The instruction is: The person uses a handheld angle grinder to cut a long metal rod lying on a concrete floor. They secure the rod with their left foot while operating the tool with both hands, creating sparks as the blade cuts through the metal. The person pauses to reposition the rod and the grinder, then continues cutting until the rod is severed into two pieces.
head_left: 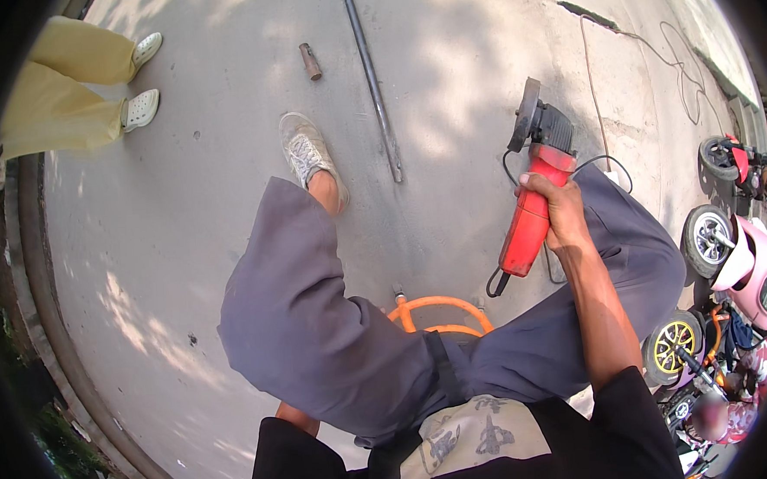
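- Beside the right knee [640, 248], right hand [562, 208] is gripping the grinder [522, 236] by its red body.
- Right hand is closing firmly: thumb is lying across the upper side, other fingers are curling round, mostly hidden.
- Left hand isn't showing; left forearm [297, 419] is disappearing behind the left thigh [319, 330]. Can't tell whether that hand is spread, closed or holding anything.
- Grinder is sitting within right hand's grasp, above the ground between the knees, nearer the right one. It's slanting: dark disc end [526, 115] is pointing away from the body, tail is pointing back toward the crotch.
- Black cord [493, 284] is looping at the tail.
- Relative to left forearm, grinder is lying well apart, across both thighs.
- Beyond the feet side, a steel rod [371, 80] is lying on concrete [452, 218], left of the grinder, not touching it.
- Short rusty pipe [310, 61] is lying left of the rod, ahead of the left shoe [310, 161].
- Orange frame [443, 302] is showing between the thighs.
- Person in yellow trousers [72, 87] is standing far left; scooters [754, 281] are standing far right.
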`<state>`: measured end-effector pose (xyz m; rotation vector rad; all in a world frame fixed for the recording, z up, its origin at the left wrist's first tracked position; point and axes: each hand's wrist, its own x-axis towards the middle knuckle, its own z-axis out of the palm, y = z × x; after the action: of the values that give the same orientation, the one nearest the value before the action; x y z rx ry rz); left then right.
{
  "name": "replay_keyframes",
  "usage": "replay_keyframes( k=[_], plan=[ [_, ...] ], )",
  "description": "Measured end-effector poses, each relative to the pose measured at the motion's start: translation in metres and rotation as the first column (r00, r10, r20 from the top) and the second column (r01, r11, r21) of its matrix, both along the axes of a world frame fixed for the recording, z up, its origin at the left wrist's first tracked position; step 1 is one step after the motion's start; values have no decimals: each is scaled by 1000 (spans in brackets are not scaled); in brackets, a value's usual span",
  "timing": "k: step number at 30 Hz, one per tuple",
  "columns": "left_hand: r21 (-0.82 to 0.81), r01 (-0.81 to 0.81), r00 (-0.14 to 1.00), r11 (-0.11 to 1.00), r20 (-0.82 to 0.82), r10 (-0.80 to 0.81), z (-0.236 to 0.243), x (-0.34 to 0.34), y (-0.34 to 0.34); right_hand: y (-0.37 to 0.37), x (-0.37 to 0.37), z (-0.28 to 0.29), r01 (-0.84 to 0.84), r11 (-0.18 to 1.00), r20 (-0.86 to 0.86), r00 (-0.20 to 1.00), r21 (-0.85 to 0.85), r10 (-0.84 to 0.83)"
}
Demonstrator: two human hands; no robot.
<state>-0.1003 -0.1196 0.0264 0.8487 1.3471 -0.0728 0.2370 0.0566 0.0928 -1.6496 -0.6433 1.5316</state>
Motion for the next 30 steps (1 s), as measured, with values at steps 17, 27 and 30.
replay_keyframes(
  k=[17, 27, 30],
  plan=[
    [85, -266, 915, 960, 337, 224, -102, 138, 59, -23, -87, -153, -437, 843, 441, 719, -313, 537],
    [111, -296, 930, 949, 261, 259, -86, 109, 78, -6, -113, -155, -367, 819, 364, 761, -442, 537],
    [74, -349, 908, 934, 273, 318, -79, 98, 69, -6, -131, -138, -376, 805, 367, 745, -459, 557]
  ],
)
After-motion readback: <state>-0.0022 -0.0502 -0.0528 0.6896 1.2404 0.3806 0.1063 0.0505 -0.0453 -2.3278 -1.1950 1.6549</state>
